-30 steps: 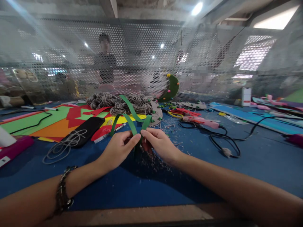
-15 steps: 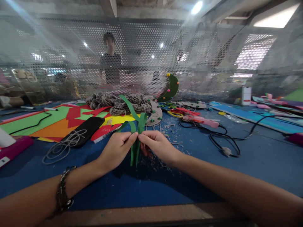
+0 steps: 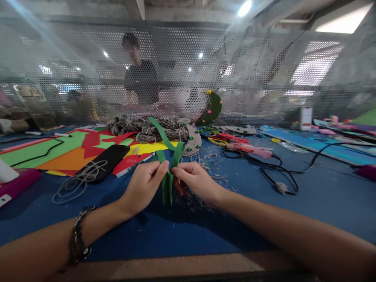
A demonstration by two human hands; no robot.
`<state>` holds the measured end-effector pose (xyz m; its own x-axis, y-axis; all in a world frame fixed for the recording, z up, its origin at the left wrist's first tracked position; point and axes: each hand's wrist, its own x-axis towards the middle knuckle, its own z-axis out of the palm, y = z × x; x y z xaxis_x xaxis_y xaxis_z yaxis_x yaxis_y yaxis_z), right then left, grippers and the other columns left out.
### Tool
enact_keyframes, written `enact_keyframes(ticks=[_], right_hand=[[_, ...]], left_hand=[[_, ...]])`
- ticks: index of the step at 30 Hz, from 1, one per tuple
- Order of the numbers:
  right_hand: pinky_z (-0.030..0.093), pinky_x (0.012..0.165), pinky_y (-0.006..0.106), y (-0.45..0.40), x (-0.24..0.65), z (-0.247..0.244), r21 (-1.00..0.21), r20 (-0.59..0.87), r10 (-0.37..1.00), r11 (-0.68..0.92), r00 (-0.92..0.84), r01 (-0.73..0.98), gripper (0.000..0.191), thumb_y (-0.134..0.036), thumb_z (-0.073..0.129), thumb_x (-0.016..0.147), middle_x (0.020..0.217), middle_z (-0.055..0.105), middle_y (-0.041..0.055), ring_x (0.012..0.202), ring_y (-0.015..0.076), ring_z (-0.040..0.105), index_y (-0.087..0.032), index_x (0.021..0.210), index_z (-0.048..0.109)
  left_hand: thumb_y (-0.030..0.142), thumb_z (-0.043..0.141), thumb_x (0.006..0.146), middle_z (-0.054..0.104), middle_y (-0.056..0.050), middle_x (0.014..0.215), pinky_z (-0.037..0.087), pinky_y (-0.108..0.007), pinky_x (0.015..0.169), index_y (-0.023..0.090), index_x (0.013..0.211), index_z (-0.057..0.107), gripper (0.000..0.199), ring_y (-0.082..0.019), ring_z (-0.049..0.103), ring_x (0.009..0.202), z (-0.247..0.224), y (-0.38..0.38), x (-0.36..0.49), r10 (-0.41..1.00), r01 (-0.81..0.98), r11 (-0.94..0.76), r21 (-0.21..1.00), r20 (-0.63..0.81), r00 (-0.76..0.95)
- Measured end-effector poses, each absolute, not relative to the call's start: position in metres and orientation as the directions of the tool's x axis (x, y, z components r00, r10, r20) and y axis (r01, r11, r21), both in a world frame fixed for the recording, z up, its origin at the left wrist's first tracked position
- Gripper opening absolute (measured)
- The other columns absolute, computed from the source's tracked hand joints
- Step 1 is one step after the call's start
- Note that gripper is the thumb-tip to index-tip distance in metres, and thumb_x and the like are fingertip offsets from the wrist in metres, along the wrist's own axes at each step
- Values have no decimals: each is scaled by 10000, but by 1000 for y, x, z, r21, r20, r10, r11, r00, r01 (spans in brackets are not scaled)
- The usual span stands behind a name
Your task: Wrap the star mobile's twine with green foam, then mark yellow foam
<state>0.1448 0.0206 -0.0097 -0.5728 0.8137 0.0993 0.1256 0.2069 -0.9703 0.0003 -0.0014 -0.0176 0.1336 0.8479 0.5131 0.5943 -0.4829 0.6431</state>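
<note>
Above the blue table, a green strip (image 3: 167, 187) hangs in folds between my two hands, its upper parts looping up and back. My left hand (image 3: 146, 182) pinches it from the left with thumb and fingers. From the right, my right hand (image 3: 195, 180) pinches the strip close beside the left fingertips. Behind the hands lie bundles of grey cord (image 3: 126, 124) and a grey crescent with green beads (image 3: 193, 137). A green crescent with coloured balls (image 3: 216, 107) stands farther back.
Coloured sheets (image 3: 67, 147), a black phone (image 3: 113, 158) and coiled grey cord (image 3: 73, 184) lie left. Right are a pink glue gun (image 3: 252, 150), its black cable (image 3: 264, 172) and a blue board (image 3: 317, 147). A person (image 3: 142, 78) stands behind the perforated screen.
My left fingertips have moved slightly left and up, leaving a small gap to the right ones. The strip's folds have shifted. The person behind the screen has turned and leaned.
</note>
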Motion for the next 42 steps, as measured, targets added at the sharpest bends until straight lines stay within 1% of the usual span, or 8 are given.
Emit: enact_keyframes(ticks=[3, 8, 14, 21, 28, 34, 38, 42], right_hand=[[289, 361, 155, 21, 144, -11, -972, 121, 845, 206, -521, 108, 305, -223, 392, 779, 380, 431, -60, 334, 32, 377, -162, 482, 422], [309, 378, 165, 22, 145, -12, -978, 161, 873, 205, -461, 47, 335, -300, 394, 795, 403, 420, -58, 356, 38, 383, -165, 488, 404], [277, 342, 153, 20, 144, -9, -979, 84, 863, 165, -499, 120, 298, -217, 386, 794, 384, 422, -67, 328, 33, 372, -166, 500, 392], [252, 320, 152, 23, 145, -12, -964, 127, 856, 225, -501, 141, 296, -244, 397, 788, 386, 422, -68, 308, 23, 343, -161, 505, 410], [297, 372, 159, 24, 145, -14, -961, 198, 886, 261, -420, 97, 314, -288, 394, 798, 410, 413, -67, 355, 31, 374, -166, 509, 392], [315, 382, 165, 22, 144, -10, -959, 134, 847, 241, -514, 147, 348, -290, 363, 819, 421, 437, -51, 361, 34, 381, -161, 501, 415], [296, 356, 145, 20, 144, -9, -965, 104, 834, 217, -542, 148, 321, -215, 356, 818, 401, 440, -58, 343, 27, 377, -157, 510, 424], [265, 325, 142, 20, 144, -9, -969, 110, 841, 210, -530, 133, 311, -209, 366, 806, 380, 431, -63, 320, 28, 362, -158, 506, 430]], left_hand=[[433, 323, 814, 239, 64, 439, 213, -196, 372, 185, 498, 260, 407, -70, 268, 397, -18, 0, 0, 874, 575, -454, 681, 465, 139], [419, 321, 810, 321, 57, 423, 238, -191, 364, 180, 509, 331, 384, -76, 325, 380, -19, 2, 0, 880, 571, -472, 672, 400, 256], [426, 332, 820, 329, 62, 413, 250, -190, 369, 182, 500, 301, 404, -73, 343, 372, -19, 2, 0, 876, 588, -470, 658, 426, 224], [428, 347, 815, 312, 67, 431, 236, -187, 366, 185, 516, 273, 392, -65, 322, 369, -17, 1, 0, 879, 574, -442, 689, 461, 123], [412, 350, 814, 285, 70, 446, 238, -187, 388, 180, 531, 283, 372, -70, 324, 396, -20, 4, -2, 878, 575, -478, 664, 390, 279], [383, 317, 826, 289, 58, 474, 235, -199, 418, 170, 539, 339, 359, -80, 309, 440, -22, 5, -3, 863, 629, -493, 601, 433, 262], [365, 316, 832, 260, 59, 475, 227, -201, 417, 174, 529, 305, 358, -79, 295, 441, -20, 4, -2, 854, 636, -494, 593, 466, 229], [349, 330, 832, 254, 64, 464, 228, -194, 409, 179, 522, 254, 362, -72, 284, 424, -19, 2, -1, 838, 613, -504, 609, 517, 175]])
